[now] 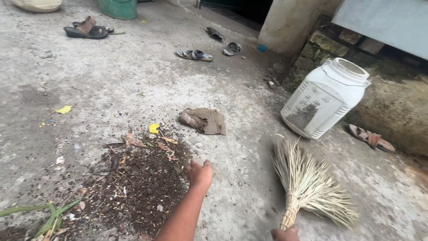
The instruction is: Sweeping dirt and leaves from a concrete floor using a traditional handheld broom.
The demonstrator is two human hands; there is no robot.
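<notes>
Reaching over the swept pile of dirt and leaves (pixel 133 187), the left hand (pixel 199 173) hangs with fingers loosely curled, grasping nothing; the right hand (pixel 285 233) clenches the straw broom (pixel 307 187). Beyond lie a crumpled brown rag (pixel 204 120), a white plastic jar (pixel 325 99) and scattered sandals (pixel 195 55) on the concrete floor (pixel 133 80)

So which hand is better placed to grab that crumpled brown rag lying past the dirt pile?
Probably the left hand. It is empty, stretched out over the edge of the dirt pile, with the brown rag lying just beyond it. The right hand is busy gripping the straw broom, farther away.
</notes>
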